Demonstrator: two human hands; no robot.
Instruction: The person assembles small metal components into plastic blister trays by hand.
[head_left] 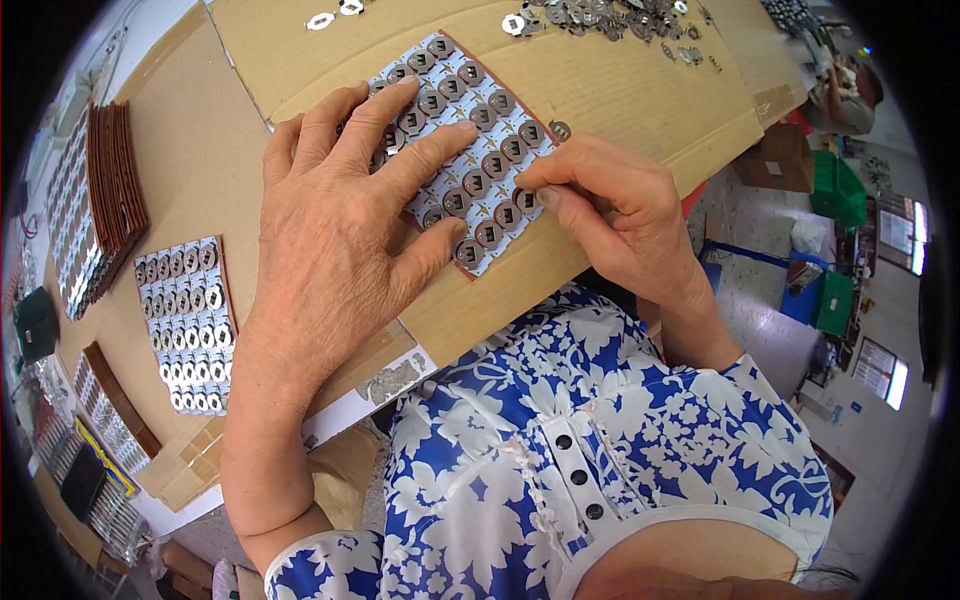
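Note:
A rectangular pale-blue panel with a reddish-brown edge (487, 214) lies at a tilt on the cardboard, covered in rows of round silvery-grey metal clips. Spread over its left part is my left hand (345, 220), fingers apart and fingertips resting on the clips. My right hand (620, 205) is at the panel's right edge, its thumb and index finger pinched together over a clip in the end row. Whatever lies between those fingertips is hidden. One loose metal clip (560, 130) rests just beyond the panel, above my right index finger.
Loose metal clips (610, 22) lie in a pile at the far edge, with a few white-looking ones (335, 14) further left. A second filled panel (188, 325) lies left of my left forearm. Stacked panels (110, 190) stand at the far left. Green crates (838, 190) are beyond the table.

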